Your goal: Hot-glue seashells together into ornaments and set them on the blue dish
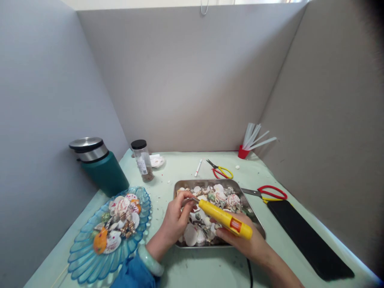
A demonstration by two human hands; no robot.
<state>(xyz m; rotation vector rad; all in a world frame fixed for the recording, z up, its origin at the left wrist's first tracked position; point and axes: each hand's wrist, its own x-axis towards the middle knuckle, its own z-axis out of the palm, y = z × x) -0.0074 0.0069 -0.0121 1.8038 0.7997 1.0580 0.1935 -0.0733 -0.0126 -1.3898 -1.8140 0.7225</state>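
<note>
My right hand (244,240) is wrapped round a yellow hot glue gun (220,216), its nozzle pointing up and left. Close to that nozzle, my left hand (177,218) pinches something small and brownish, mostly hidden by the fingers; I cannot make out what it is. Both hands are above a metal tray (252,218) filled with loose seashells (220,194). A black cord (249,272) runs down below the right hand. At the left, a blue scalloped glass plate (87,250) holds a pile of shells (121,212), some painted with orange or red marks.
A green flask (106,172) and a black-lidded jar (143,162) stand at the back left. Two pairs of scissors (222,172), a white pen (198,168) and a long black pad (309,240) lie around the tray. A red cup (243,152) holds glue sticks (251,136). Grey partitions enclose the table.
</note>
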